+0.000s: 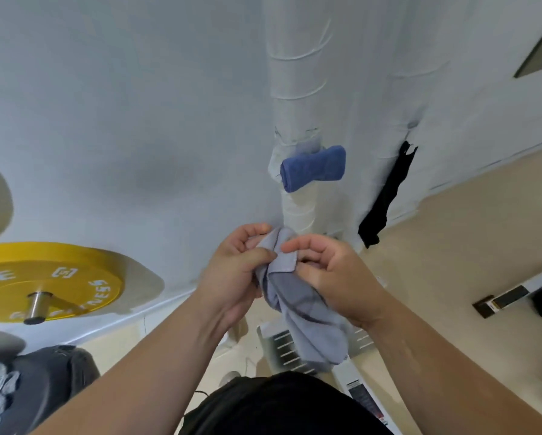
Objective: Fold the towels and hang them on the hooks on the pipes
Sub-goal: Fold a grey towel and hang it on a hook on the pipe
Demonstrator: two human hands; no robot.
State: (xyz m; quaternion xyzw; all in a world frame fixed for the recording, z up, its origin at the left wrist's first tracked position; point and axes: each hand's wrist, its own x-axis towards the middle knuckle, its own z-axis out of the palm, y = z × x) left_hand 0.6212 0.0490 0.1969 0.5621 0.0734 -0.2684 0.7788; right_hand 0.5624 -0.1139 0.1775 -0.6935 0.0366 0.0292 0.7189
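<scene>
Head cam: left hand and right hand both pinching bunched grey cloth towel; folded blue terry towel hangs on white wrapped pipe.

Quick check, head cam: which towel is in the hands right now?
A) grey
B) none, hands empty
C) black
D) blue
A: the left hand and right hand both grip the grey towel, while the blue towel hangs on the middle pipe and the black towel hangs on the pipe to its right.
</scene>
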